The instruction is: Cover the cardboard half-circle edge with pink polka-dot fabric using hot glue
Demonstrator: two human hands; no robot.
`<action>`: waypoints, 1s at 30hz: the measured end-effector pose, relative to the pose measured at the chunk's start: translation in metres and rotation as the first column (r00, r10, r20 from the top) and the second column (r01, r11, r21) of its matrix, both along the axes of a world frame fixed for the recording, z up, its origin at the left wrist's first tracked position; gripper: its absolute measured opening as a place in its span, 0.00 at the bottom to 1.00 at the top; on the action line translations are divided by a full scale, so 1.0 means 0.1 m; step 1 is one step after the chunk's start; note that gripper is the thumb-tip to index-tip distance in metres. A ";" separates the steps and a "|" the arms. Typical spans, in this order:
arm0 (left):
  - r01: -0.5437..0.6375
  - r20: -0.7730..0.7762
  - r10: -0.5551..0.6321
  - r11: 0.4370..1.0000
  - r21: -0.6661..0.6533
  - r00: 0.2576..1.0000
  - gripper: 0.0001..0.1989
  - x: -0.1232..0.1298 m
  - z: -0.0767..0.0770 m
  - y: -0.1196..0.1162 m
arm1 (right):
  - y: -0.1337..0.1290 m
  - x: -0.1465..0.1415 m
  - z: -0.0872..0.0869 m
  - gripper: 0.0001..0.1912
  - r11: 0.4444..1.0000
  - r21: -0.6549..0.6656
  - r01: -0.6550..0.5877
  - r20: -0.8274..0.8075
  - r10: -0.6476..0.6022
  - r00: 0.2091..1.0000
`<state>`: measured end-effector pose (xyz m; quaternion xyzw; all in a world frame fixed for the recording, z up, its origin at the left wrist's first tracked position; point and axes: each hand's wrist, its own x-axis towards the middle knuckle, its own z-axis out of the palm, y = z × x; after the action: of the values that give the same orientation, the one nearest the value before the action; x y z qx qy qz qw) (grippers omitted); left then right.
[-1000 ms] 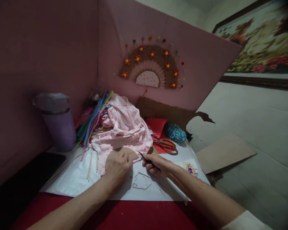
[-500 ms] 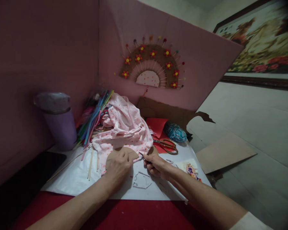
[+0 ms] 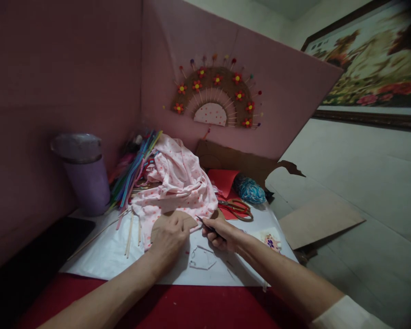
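Note:
With its fingers bent and pressed down, my left hand (image 3: 170,235) holds a rounded piece of brown cardboard (image 3: 191,221) on the pink dotted cloth (image 3: 178,183). My right hand (image 3: 221,234) is closed around a thin dark pointed tool (image 3: 205,223). The tool's tip lies just right of the cardboard's edge; whether it touches the cloth I cannot tell. Part of another brown piece shows behind my right hand. Red-handled scissors (image 3: 238,209) lie on red sheets (image 3: 224,181) beyond that hand.
A purple cup (image 3: 88,185) stands left of colorful pipe cleaners (image 3: 137,167). Thin sticks (image 3: 129,235) lie on the white sheet (image 3: 99,256). Blue yarn (image 3: 250,189) is at the right back. Behind, a pink board (image 3: 277,91) carries a flowered cardboard arch (image 3: 210,73).
My right hand has shifted slightly left, and more of the dark tool shows in it. My left hand keeps its place on the cardboard. The camera view has moved a little.

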<state>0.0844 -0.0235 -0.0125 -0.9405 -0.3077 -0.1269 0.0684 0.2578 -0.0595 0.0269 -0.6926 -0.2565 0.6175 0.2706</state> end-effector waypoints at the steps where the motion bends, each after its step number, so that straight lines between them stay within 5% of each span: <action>1: 0.004 0.000 -0.004 1.000 0.007 1.000 0.11 0.00 0.00 0.00 | 0.01 0.00 0.01 0.23 1.000 0.006 -0.003 0.002 0.003 1.000; 14: 0.010 0.009 -0.010 0.999 0.032 1.000 0.10 0.00 -0.05 0.03 | -0.03 -0.03 -0.10 0.21 0.990 0.134 0.033 0.062 -0.041 0.997; 30: 0.017 0.002 -0.017 1.000 0.022 1.000 0.10 -0.01 -0.01 0.00 | 0.07 0.02 -0.03 0.24 0.997 0.059 -0.042 0.038 0.040 0.998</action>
<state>0.0838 -0.0231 -0.0137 -0.9422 -0.2981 -0.1318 0.0774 0.2600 -0.0530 0.0235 -0.6899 -0.2940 0.6022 0.2739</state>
